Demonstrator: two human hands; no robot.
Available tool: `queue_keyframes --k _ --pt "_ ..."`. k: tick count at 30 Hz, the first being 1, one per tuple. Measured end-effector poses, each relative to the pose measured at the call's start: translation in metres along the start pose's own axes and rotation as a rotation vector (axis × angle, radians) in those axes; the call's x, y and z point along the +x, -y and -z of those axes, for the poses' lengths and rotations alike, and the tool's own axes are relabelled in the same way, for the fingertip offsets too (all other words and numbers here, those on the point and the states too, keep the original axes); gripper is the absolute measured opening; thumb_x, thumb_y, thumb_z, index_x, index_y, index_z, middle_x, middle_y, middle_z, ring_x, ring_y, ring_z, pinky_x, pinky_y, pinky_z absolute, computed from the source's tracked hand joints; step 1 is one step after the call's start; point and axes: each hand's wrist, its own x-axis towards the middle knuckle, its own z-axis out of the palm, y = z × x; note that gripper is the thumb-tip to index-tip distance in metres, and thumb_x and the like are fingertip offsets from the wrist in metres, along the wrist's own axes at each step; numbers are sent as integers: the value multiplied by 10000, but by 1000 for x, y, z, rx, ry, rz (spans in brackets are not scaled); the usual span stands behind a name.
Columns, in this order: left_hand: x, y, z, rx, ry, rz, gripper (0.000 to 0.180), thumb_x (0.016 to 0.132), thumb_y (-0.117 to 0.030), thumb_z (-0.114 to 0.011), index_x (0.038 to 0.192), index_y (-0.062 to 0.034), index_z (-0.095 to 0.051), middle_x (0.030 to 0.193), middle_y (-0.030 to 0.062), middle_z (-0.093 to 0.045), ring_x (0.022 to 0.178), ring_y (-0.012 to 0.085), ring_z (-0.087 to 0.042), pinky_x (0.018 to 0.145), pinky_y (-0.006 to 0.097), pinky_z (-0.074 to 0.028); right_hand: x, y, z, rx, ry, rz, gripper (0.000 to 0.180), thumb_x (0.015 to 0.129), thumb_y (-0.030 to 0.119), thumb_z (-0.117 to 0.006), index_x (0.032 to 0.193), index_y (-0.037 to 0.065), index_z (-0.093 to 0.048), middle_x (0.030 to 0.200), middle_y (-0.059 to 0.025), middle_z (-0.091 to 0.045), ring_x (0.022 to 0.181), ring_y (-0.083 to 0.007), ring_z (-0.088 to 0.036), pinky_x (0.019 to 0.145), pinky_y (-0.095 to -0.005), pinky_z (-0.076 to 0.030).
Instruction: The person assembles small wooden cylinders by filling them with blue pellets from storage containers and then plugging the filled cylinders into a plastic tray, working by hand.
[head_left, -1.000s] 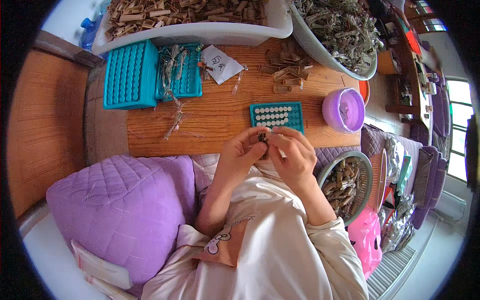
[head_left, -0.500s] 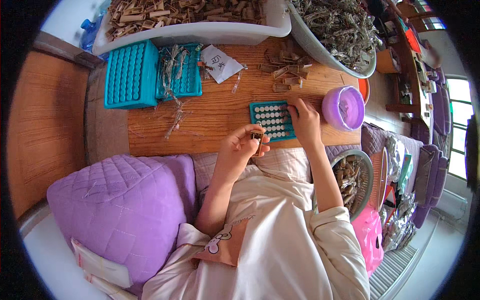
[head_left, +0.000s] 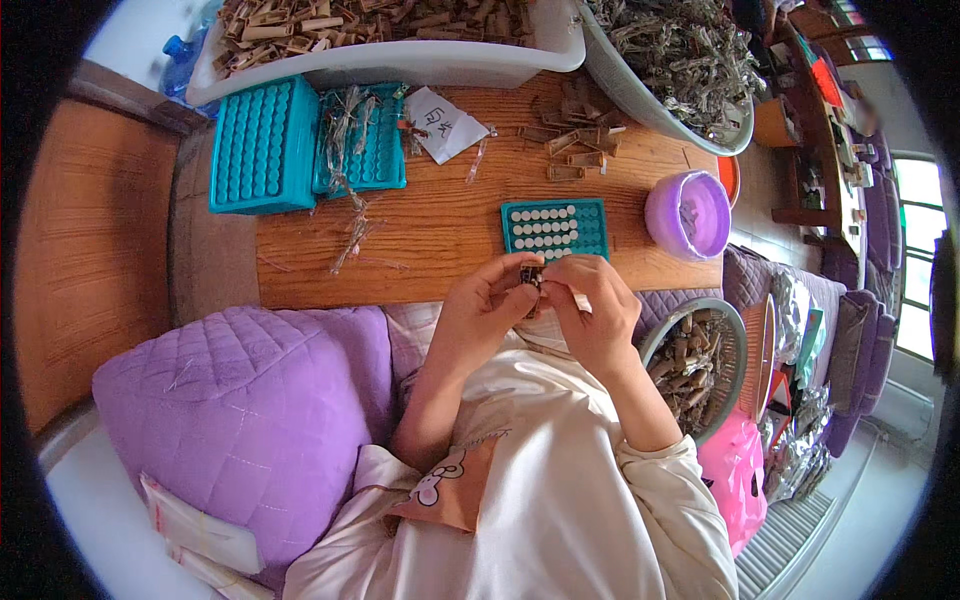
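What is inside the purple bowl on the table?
The purple bowl holds a few small pale pieces near its middle; what they are is too small to tell. Its near wall hides part of the bottom.

Both hands met at the near edge of the wooden table — the left hand and right hand pinching a small dark piece between them. Just behind them lay a small peg tray, with a round cup to its right. Two larger trays sat far left — behind them a long tub. A cushion lay left of the left forearm, a bowl of sticks right of the right hand.
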Motion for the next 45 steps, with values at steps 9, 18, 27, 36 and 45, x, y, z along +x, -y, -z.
queue_keyframes --k 9,18,27,36,45 --pt "2 2 9 -36 -73 -51 203 796 -39 -457 984 24 -499 827 79 -565 691 95 -535 609 207 -442 -10 -30 17 201 83 -307 159 710 -34 -542 862 12 -551 880 -105 -598 785 -211 -586 683 -279 -455" --pt "4 1 14 34 -53 -63 218 781 -67 -449 977 13 -500 825 113 -573 672 150 -574 591 249 -466 -35 -78 5 -278 165 -301 133 735 28 -541 868 28 -535 790 -120 -586 687 -244 -573 574 -305 -446" --pt "-3 -1 2 71 15 -22 253 818 -85 -477 1051 12 -470 889 78 -560 757 122 -559 642 230 -470 -9 4 4 -13 -103 -41 171 649 -34 -619 787 28 -539 738 -91 -592 642 -201 -590 561 -261 -471" --pt "-4 4 -3 193 18 -28 255 802 -75 -502 1042 8 -482 807 45 -577 690 54 -524 617 181 -433 -10 2 7 -26 28 17 175 638 -16 -606 777 44 -519 729 -81 -573 655 -228 -562 563 -300 -460" --pt "-6 6 -13 776 153 -172 308 802 -165 -510 1076 -28 -486 717 66 -562 609 95 -492 572 233 -415 23 2 45 50 710 -313 273 657 30 -581 892 32 -442 769 -120 -513 746 -313 -526 659 -359 -428"
